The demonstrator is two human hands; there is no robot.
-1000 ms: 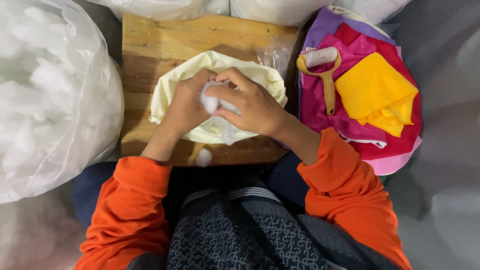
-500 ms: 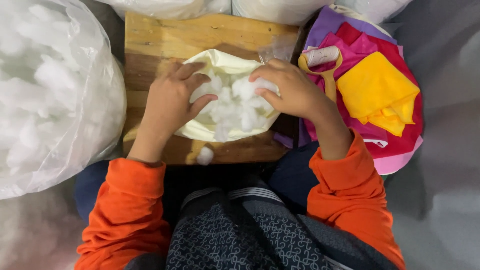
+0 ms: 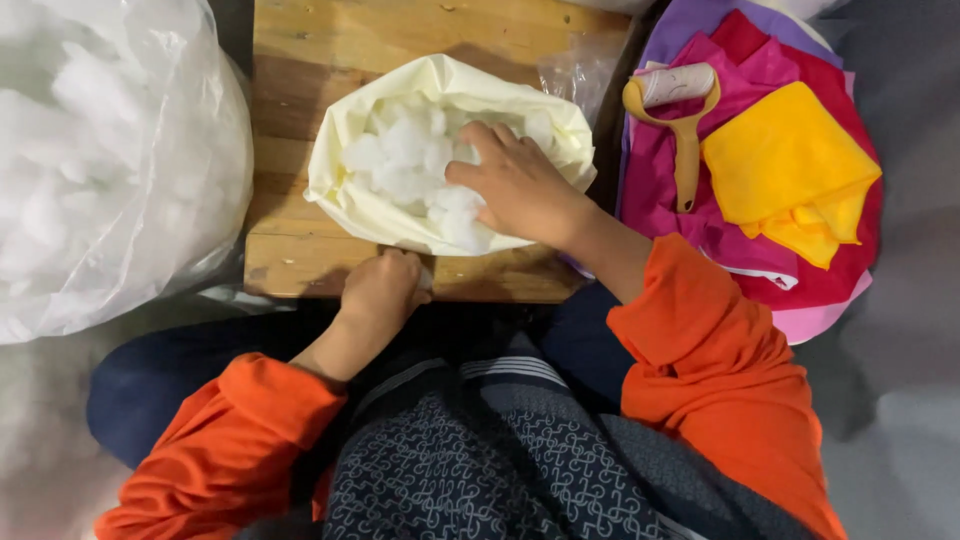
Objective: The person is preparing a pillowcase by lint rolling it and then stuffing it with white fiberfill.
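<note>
Dropping back from the stuffing, the left hand [image 3: 383,288] is now curling closed at the board's [image 3: 300,262] near edge, covering the loose tuft, so any grip's unclear. Right hand [image 3: 520,188] is pressing open-fingered into white stuffing [image 3: 405,160] inside the cream cover [image 3: 345,195] under it.

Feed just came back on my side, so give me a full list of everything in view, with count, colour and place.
wooden board: one, brown, centre.
fabric cover: one, cream, open on the board.
white stuffing: one heap, inside the cover.
clear bag of stuffing: one, white fill, far left.
fabric pile: pink, red, purple pieces, right of board.
yellow cloth: one, folded, atop the pile.
lint roller: one, yellow handle, on the pile.
left hand: at the board's near edge, closed; what it grips is hidden.
right hand: pressing into the stuffing.
</note>
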